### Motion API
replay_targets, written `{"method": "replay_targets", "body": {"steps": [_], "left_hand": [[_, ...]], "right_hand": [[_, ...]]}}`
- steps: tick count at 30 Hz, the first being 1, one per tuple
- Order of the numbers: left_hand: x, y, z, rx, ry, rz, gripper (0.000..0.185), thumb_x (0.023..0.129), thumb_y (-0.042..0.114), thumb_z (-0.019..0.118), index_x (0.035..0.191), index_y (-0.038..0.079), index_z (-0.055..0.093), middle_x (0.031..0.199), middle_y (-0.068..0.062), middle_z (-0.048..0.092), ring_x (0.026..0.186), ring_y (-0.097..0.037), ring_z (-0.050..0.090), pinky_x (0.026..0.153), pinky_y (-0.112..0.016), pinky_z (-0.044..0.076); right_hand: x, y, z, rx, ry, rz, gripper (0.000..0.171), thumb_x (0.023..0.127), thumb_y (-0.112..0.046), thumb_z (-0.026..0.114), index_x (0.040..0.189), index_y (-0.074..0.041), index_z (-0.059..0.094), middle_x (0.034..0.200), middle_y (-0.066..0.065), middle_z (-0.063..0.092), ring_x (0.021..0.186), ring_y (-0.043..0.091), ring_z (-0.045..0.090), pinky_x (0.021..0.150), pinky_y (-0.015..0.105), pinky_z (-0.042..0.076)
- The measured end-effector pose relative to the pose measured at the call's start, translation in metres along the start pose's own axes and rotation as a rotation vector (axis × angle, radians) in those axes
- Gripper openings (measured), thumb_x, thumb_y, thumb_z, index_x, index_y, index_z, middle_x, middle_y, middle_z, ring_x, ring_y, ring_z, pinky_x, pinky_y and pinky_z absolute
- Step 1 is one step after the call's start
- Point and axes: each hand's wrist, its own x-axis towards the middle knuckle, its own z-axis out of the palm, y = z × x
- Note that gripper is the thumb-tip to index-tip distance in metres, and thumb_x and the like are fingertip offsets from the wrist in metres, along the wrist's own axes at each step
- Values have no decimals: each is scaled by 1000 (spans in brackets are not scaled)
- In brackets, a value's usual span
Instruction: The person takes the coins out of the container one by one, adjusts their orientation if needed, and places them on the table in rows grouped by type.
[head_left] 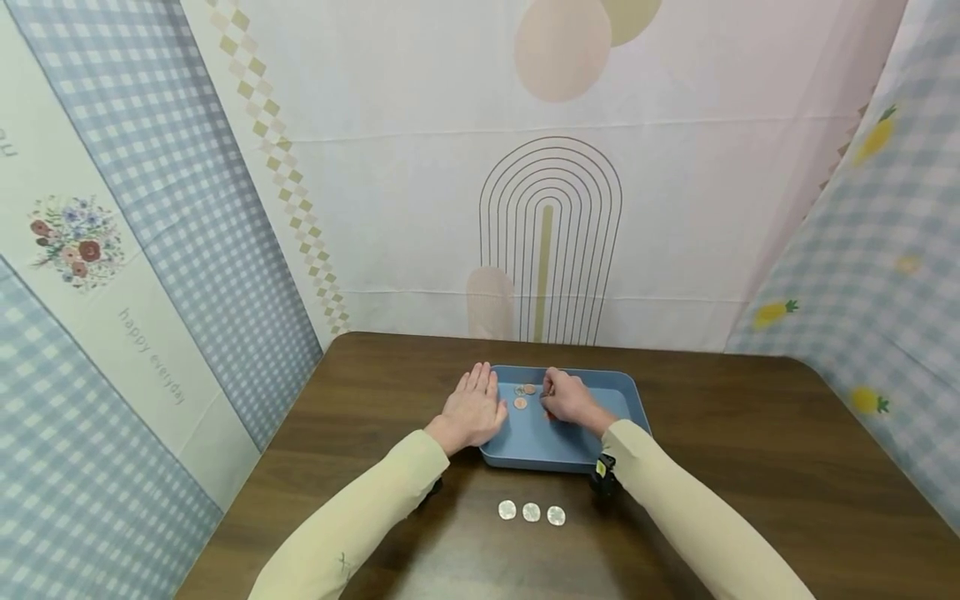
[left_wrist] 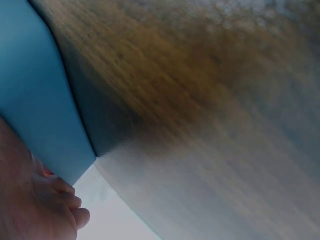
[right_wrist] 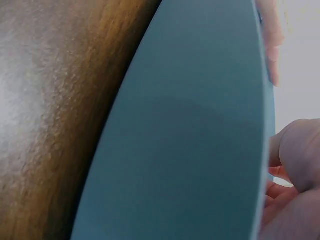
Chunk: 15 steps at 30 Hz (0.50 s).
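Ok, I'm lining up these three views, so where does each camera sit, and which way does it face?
Head: worn on the head, looks forward and down at the table, blue tray, copper coins in it and three silver coins; both sleeves, left hand and right hand show.
Left wrist: under that wrist, faces along the tabletop; tray wall and fingers.
Right wrist: low outside the tray, faces its wall; curled fingers.
Shared: all three show the tray and table.
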Motion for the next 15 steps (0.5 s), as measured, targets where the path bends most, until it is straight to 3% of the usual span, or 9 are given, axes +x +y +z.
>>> {"method": "replay_targets", "body": {"steps": [6,15], "left_hand": [[1,0,1,-1,12,5,65,104,40,22,155,0,22,164,-19,16,153,-30,14,124,-42,15],[0,-1,1,0,13,9,65,104,40,22,155,-1,21,164,-19,16,154,-30,13,125,-42,15]], "right_hand": [[-7,0,-6,41,-14,0,9,93,-6,60,94,-7,51,74,8,68,61,14,61,52,24,44],[-15,3,-14,39,22,-44,8,93,-7,61,97,-6,54,88,9,59,68,18,56,55,26,44]]}}
